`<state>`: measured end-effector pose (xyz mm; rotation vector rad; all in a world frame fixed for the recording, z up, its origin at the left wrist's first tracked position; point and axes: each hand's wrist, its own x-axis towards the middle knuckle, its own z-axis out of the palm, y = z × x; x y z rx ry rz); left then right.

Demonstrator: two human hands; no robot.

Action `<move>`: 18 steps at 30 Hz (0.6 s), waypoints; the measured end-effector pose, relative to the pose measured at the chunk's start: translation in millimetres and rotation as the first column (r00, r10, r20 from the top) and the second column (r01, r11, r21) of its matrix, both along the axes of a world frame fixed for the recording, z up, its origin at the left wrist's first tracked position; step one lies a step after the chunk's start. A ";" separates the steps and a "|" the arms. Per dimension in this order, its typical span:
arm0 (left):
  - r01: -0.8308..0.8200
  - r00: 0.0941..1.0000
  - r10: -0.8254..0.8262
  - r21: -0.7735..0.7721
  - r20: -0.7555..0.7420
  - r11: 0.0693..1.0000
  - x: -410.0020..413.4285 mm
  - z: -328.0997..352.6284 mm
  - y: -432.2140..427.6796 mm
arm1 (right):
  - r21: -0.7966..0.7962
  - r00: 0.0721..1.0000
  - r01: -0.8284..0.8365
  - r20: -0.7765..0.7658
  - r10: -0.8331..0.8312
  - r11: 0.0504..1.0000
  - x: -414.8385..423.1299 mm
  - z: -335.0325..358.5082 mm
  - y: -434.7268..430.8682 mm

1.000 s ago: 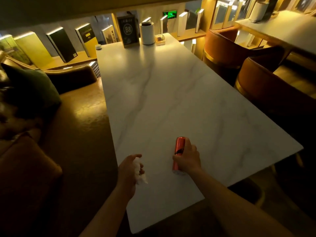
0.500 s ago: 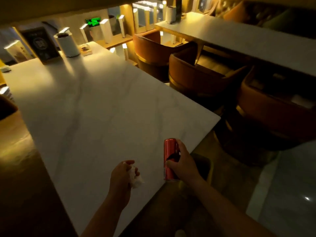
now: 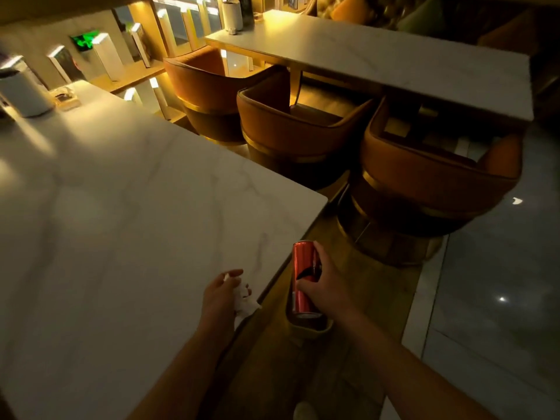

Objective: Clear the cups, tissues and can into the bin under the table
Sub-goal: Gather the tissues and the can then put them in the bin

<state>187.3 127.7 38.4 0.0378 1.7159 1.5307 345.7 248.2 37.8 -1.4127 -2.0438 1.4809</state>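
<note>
My right hand [image 3: 325, 291] grips a tall red can [image 3: 304, 278] upright, past the near right edge of the white marble table [image 3: 130, 225] and directly above a small gold-rimmed bin [image 3: 309, 327] on the floor. The can hides most of the bin's opening. My left hand [image 3: 222, 297] is closed on a crumpled white tissue [image 3: 244, 301] at the table's edge, just left of the bin.
A white cylindrical holder [image 3: 25, 92] stands at the table's far left corner. Three orange tub chairs [image 3: 424, 183] crowd the floor between this table and a second marble table [image 3: 378, 59]. Glossy grey floor tiles [image 3: 491, 298] lie to the right.
Both hands have moved right, off the middle of the table to its right edge. The can has come off the tabletop and now hangs over the bin. The view has swung right.
</note>
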 end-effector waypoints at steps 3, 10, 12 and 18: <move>0.007 1.000 -0.007 -0.009 -0.028 1.000 9.0 1.5 16.6 | 0.000 1.000 -0.030 0.007 0.030 1.000 6.8 2.2 19.0; 0.005 1.000 -0.004 0.031 -0.020 0.999 22.0 1.0 35.4 | -0.057 0.999 -0.036 -0.024 0.035 0.998 25.0 -1.9 49.2; 0.023 0.999 -0.021 0.042 -0.026 0.999 22.1 -1.3 42.1 | -0.084 0.999 -0.023 -0.027 0.021 0.996 26.4 -4.9 53.0; 0.078 0.997 -0.077 0.021 -0.016 0.997 21.4 -21.3 56.5 | -0.087 0.999 0.018 0.052 -0.014 0.996 30.9 -19.8 53.0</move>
